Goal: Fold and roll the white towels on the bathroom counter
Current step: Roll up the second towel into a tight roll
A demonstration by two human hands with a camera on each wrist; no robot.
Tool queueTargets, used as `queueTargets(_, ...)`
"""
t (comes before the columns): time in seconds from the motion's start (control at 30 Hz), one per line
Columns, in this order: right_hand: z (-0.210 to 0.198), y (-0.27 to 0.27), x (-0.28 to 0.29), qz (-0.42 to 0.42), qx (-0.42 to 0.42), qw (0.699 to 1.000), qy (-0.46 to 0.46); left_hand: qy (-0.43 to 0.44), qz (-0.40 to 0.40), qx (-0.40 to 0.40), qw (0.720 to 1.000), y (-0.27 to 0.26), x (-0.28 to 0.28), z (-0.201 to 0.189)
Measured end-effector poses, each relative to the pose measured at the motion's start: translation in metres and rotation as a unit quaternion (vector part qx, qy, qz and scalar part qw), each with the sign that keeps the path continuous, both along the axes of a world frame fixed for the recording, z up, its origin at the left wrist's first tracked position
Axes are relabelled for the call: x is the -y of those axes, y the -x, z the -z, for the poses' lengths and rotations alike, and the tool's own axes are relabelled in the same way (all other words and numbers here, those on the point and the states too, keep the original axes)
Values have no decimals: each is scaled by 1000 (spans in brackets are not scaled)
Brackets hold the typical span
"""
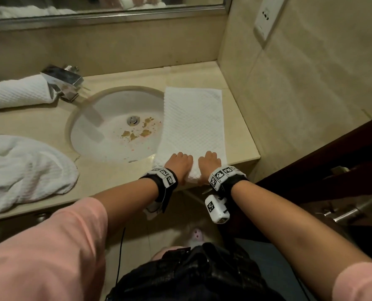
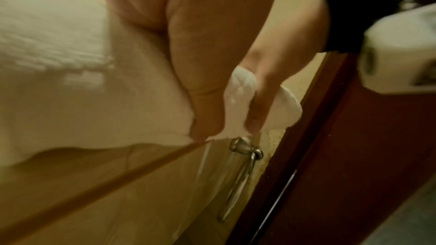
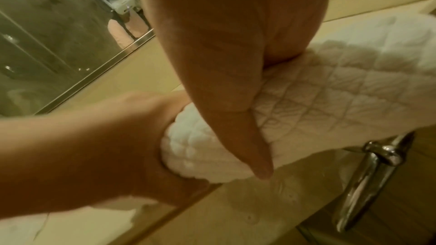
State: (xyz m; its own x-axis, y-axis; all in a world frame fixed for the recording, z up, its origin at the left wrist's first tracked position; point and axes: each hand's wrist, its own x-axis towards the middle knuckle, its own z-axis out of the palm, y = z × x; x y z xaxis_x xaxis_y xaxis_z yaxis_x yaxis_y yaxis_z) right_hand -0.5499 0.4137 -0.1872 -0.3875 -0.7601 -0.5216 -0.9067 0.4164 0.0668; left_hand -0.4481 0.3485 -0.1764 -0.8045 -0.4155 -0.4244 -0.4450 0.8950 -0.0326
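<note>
White towels on the counter: three. One is a folded towel point(image 1: 192, 122) lying flat at the right, its near end turned into a roll at the counter edge; one is a rolled towel point(image 1: 15, 92) at the far left; one is a crumpled towel point(image 1: 24, 170) at the near left. Hands: two, the left hand point(image 1: 178, 165) and the right hand point(image 1: 210, 164), side by side on the folded towel's near end. Sinks: one sink point(image 1: 106, 109). Taps: one tap point(image 1: 62, 81). Wrist bands with printed markers: two, one on each wrist. Wall sockets: one, far right
</note>
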Motion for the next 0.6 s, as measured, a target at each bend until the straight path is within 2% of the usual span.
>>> queueTargets(0.07,1,-3,-6,6,-45,997,61,-23,0,27,999,6,7,-2)
queueTargets(0.2,-3,-5,-21,-74,-100,980,154,-76,-16,50,996,14,22,-2)
queueTargets(0.4,2,-9,-19,-130,-84,968,199,-134,-20,58,989,19,36,-2)
queueTargets(0.47,-4,-9,-10,-119,-78,972,186,-106,-19,38,993,18,34,-2)
queueTargets(0.6,-21,1,6,-87,-33,992,87,16,3,-40,999,1,13,6)
